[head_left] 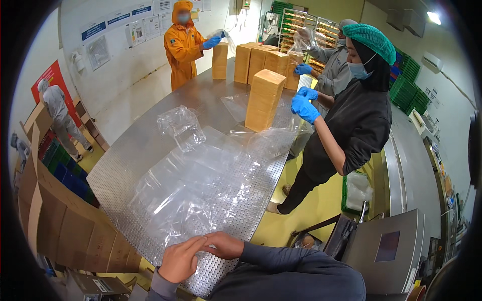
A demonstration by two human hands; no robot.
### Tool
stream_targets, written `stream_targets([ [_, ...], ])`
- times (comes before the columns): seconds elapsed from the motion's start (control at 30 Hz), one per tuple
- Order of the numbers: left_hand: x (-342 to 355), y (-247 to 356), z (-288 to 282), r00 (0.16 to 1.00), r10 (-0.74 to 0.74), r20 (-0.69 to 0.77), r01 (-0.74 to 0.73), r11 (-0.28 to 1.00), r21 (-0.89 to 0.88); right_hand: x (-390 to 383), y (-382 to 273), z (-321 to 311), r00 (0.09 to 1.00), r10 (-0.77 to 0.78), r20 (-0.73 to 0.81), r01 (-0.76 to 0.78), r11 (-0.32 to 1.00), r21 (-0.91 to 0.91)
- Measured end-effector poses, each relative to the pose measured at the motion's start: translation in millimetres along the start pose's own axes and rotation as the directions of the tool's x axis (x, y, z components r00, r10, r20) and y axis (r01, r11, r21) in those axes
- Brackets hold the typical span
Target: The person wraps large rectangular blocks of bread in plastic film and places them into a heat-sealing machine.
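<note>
At the near edge of the metal table [123,165], my left hand [178,258] and my right hand [223,245] meet with bare fingers touching. Both hands are closed, fingertips pressed together; whatever may be between them is hidden. Just beyond my fingers, clear plastic bags [186,183] lie spread flat in a shiny, overlapping layer. A crumpled clear plastic bag [182,128] sits past them on the left. Farther off stands a tall, light-brown rectangular stack [264,100], with more loose plastic around its base.
Several similar stacks [242,62] stand at the far end. A person in black [351,130] and a person in orange [183,52] work there in blue gloves, with a person in grey [334,65] behind. Cardboard boxes [75,226] line the left; a steel machine [386,251] stands right.
</note>
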State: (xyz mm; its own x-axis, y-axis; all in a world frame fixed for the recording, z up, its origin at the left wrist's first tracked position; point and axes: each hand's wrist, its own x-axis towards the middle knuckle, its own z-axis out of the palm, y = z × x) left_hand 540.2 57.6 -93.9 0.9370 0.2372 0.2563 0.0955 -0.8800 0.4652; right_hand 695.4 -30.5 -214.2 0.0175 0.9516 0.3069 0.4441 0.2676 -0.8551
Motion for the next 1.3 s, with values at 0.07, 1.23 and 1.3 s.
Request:
stream_targets([
  [0.07, -1, -3, 0, 0.992, -0.052, 0.116, 0.045, 0.997, 0.059, 0, -8, -12, 0.993, 0.007, 0.119, -0.008, 1.000, 0.012],
  [1.23, -63, 30, 8, 0.958, 0.087, -0.272, -0.064, 0.994, 0.092, -35, -52, -22, 0.946, 0.325, -0.003, -0.198, 0.582, 0.788],
  [1.3, -62, 33, 36, 0.916, 0.152, -0.372, -0.123, 0.987, 0.101, -21, -51, -25, 0.900, 0.430, -0.071, -0.124, 0.408, 0.904],
])
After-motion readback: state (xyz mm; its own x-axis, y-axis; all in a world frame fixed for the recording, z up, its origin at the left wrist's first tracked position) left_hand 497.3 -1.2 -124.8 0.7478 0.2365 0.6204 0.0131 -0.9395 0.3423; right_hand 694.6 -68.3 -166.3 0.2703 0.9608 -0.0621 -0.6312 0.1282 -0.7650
